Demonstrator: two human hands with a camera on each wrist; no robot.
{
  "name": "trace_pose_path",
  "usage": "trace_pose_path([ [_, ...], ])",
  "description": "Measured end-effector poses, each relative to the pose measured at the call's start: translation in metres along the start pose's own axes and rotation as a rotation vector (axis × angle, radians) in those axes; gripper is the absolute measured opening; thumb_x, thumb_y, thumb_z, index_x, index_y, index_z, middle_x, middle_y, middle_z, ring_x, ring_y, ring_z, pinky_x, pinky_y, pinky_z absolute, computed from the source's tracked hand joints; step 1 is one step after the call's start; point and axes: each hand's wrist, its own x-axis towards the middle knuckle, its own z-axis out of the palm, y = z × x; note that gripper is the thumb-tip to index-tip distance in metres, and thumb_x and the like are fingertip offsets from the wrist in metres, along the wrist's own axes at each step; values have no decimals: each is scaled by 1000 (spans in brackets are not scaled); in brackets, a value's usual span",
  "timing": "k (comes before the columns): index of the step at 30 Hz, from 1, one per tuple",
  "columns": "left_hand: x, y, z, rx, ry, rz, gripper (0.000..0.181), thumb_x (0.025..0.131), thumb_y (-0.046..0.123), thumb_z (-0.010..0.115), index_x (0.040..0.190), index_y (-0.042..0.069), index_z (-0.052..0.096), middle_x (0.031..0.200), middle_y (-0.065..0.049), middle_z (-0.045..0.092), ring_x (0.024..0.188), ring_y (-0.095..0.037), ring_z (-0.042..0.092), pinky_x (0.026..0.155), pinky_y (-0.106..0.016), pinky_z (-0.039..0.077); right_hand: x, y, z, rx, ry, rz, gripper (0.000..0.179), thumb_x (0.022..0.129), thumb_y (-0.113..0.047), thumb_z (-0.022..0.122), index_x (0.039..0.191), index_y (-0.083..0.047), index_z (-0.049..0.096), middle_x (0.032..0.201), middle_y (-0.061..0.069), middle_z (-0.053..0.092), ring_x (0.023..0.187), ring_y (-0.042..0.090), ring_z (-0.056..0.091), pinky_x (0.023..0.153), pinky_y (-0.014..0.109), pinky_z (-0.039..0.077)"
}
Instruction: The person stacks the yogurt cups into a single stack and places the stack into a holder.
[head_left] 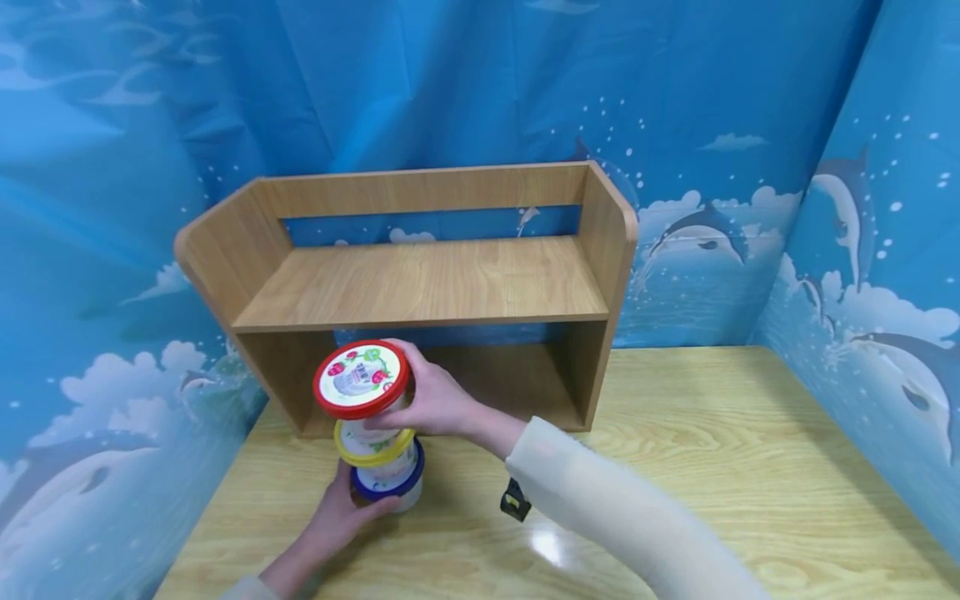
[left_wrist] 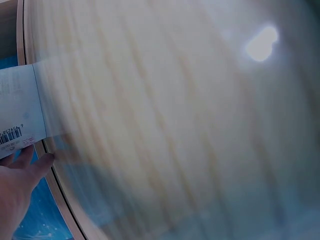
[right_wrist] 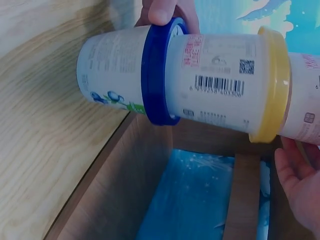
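Note:
Three round tubs stand stacked at the front left of the shelf in the head view. On top is the red-lidded tub, its lid printed with berries. Below it come the yellow-lidded tub and, at the bottom, the blue-lidded tub. My right hand grips the red-lidded tub from the right, thumb at its near side. With my left hand I hold the blue-lidded tub around its lid. Blueberries and a barcode show on the white walls in the right wrist view, where the red lid is out of frame.
Behind the tubs stands a two-tier wooden shelf on a wood-grain table. Blue dolphin-print curtains hang at the back and sides. A small black device sits by my right sleeve.

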Motion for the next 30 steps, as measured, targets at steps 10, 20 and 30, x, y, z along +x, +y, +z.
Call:
trace_pose_path([
  [10,3,0,1,-20,-15,-26,91,79,24,82,146,10,22,141,-23,43,128,-42,43,104,-57,36,-2,1,5,-8,-16,25,94,77,-28,84,149,-23,24,137,-4,50,123,8,48,95,32,46],
  [20,1,3,2,-2,-3,-16,91,79,22,82,145,4,22,138,-25,44,126,-43,45,104,-57,36,-5,2,3,-24,-11,35,97,76,-28,85,151,-24,22,139,-3,49,124,9,47,100,34,43],
  [30,-2,0,4,18,45,34,88,77,17,84,141,0,27,134,-28,48,122,-43,48,102,-55,38,-18,11,-20,-38,-1,8,97,77,-23,84,152,-17,21,135,3,53,117,15,54,93,36,49],
])
